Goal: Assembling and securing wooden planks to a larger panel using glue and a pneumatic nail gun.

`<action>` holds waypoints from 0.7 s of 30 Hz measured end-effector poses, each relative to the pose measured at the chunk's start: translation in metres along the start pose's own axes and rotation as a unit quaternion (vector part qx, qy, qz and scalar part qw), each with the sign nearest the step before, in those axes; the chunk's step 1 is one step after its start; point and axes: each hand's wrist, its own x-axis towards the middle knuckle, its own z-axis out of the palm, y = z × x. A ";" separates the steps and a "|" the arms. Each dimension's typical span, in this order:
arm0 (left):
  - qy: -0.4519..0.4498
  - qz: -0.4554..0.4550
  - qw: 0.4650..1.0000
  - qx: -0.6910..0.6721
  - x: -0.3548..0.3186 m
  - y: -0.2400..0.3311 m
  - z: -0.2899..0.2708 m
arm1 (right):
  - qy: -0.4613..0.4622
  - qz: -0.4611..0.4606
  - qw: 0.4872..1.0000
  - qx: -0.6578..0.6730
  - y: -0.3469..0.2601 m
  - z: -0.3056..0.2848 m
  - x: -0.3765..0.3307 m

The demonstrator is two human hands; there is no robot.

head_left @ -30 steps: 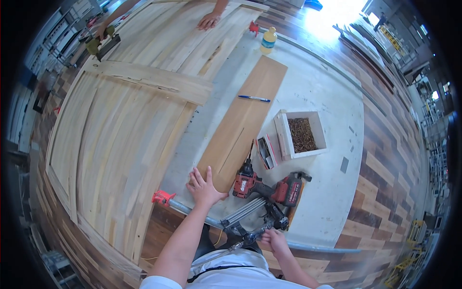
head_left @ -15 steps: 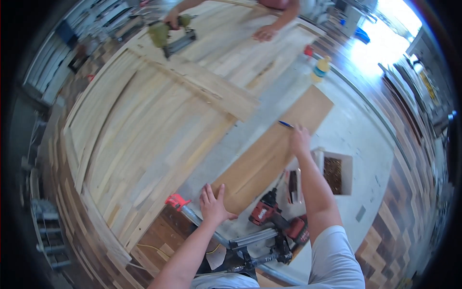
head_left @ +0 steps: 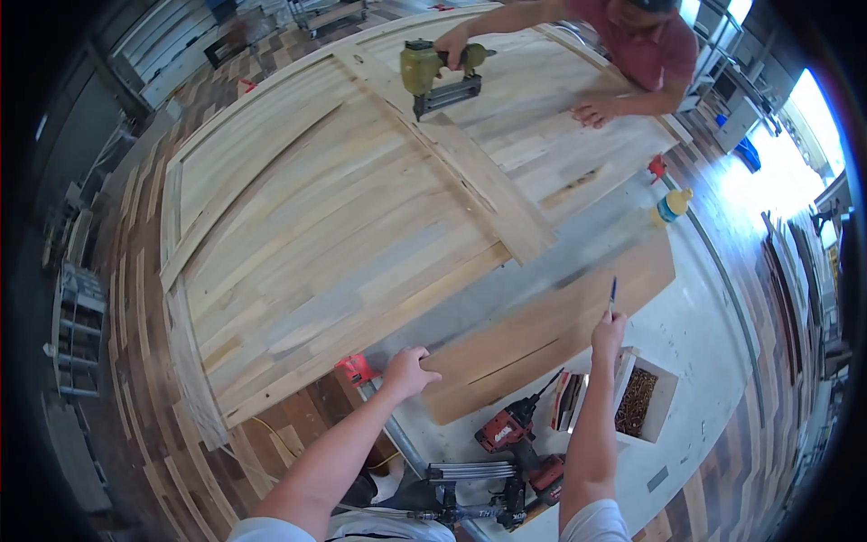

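My right hand (head_left: 609, 336) is closed round a blue pen (head_left: 613, 296), raised over the near edge of a long tan board (head_left: 542, 316). The pen's blue end points away from me. A dark slit or line runs along the board's near part. At the board's left end is my left hand (head_left: 412, 372), thumb stretched toward the wood and fingers partly curled; whether it touches the board is hard to see. Below the board lies a red and black cordless drill (head_left: 510, 426), its bit pointing toward my right forearm.
A big pale wood panel (head_left: 343, 235) with a cross plank fills the left. Across it, another person (head_left: 646, 45) holds a green nail gun (head_left: 442, 72). Right are a box of screws (head_left: 643, 402) and a yellowish bottle (head_left: 671, 208). Red clamps (head_left: 357, 369) and a nailer (head_left: 479, 488) sit nearby.
My right hand has taken the pen up off the board and now holds it raised. My left hand's fingers, spread before, are more curled. The view has shifted, showing more of the other person.
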 end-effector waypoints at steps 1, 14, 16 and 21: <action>-0.014 0.036 0.997 -0.071 0.001 0.000 -0.001 | 0.029 -0.002 0.999 0.032 0.004 -0.010 -0.003; 0.040 0.039 0.875 -0.481 -0.122 0.000 -0.120 | -0.040 0.214 0.943 0.251 -0.042 -0.052 -0.112; 0.059 0.028 0.867 -0.494 -0.146 -0.030 -0.136 | -0.078 0.317 0.850 0.413 -0.052 -0.054 -0.135; 0.110 -0.016 0.846 -0.521 -0.215 -0.112 -0.159 | -0.197 0.324 0.745 0.549 -0.055 -0.053 -0.210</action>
